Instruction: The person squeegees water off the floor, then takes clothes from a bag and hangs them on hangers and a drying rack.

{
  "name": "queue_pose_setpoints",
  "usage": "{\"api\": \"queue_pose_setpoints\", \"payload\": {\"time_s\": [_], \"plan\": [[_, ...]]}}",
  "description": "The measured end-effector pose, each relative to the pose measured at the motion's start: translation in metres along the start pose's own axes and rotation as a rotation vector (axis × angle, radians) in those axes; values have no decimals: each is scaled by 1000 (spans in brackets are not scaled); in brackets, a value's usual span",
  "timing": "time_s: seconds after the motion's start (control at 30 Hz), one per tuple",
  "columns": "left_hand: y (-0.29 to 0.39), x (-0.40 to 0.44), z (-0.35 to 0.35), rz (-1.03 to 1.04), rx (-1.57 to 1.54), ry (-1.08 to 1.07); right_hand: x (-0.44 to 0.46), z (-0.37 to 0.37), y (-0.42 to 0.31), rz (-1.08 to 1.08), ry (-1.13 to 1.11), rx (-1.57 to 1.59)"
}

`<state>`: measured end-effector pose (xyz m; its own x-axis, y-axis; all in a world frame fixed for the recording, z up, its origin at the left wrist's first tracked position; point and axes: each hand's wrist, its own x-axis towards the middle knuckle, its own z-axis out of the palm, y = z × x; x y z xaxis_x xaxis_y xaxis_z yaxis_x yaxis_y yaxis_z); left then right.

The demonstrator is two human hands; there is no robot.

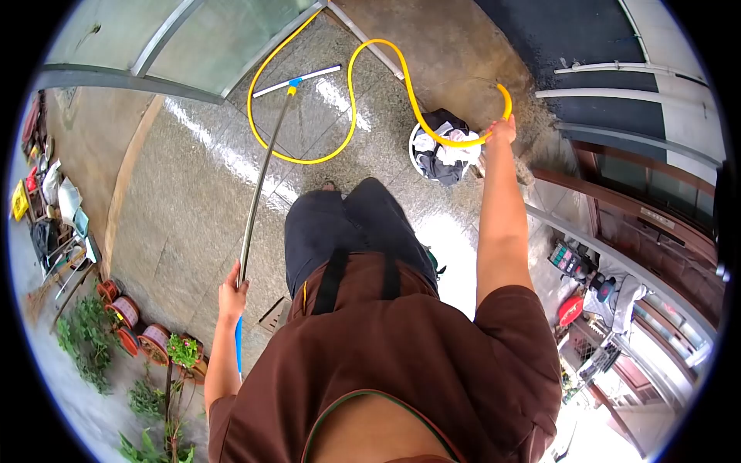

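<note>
My left hand is closed around the long metal pole of a floor squeegee, whose wide blade rests on the wet tiled floor ahead. My right hand, on an outstretched arm, grips a yellow hose near its end. The hose's free end curves up past the hand, and I cannot make out whether water comes from it. The rest of the hose loops over the floor around the squeegee head. Just left of my right hand is a white basket heaped with dark and white clothes.
Potted plants stand along the lower left, with piled bags and clutter beyond. Glass panels border the far left. White pipes run along the right wall. The tiled floor is wet and shiny.
</note>
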<state>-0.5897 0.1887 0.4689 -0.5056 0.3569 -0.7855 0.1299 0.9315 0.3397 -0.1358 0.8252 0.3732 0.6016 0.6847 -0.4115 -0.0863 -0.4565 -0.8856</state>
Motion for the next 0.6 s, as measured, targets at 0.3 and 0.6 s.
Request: {"api": "queue_pose_setpoints", "payload": {"time_s": [0.3, 0.6], "plan": [[-52, -76, 45, 33, -43, 70, 76, -95, -7, 161, 152, 800], [-83, -135, 78, 74, 152, 187, 8, -114, -36, -43, -393, 549]]}}
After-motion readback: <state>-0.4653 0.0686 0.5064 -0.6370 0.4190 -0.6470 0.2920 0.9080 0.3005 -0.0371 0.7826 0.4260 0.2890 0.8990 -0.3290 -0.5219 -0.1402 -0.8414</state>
